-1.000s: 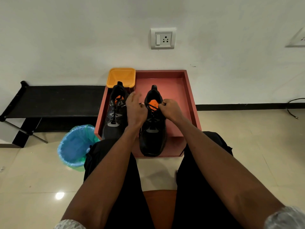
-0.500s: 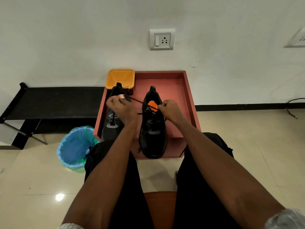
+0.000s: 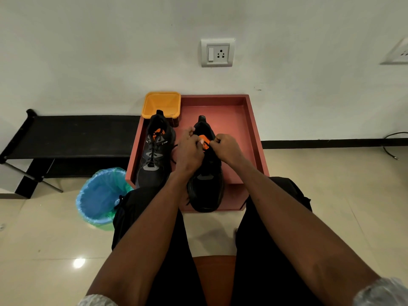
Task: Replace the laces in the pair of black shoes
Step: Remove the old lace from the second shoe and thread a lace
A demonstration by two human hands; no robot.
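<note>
Two black shoes stand side by side in a red tray (image 3: 254,120), toes toward me. The left shoe (image 3: 154,155) is laced with a black lace and shows an orange tongue patch. Both my hands work at the top eyelets of the right shoe (image 3: 206,191). My left hand (image 3: 189,151) has its fingers curled and pinches the black lace (image 3: 174,149) beside the orange tongue (image 3: 205,142). My right hand (image 3: 227,149) pinches the lace on the other side of the tongue. The lace is mostly hidden under my hands.
An orange plastic tub (image 3: 162,103) sits at the tray's back left corner. A bin with a blue liner (image 3: 99,197) stands on the tiled floor at left, in front of a low black bench (image 3: 72,135). My black-trousered knees frame the tray's near edge.
My left hand, which had pulled the lace out to the left over the left shoe, has come back to the right shoe's tongue. My right hand stayed in place.
</note>
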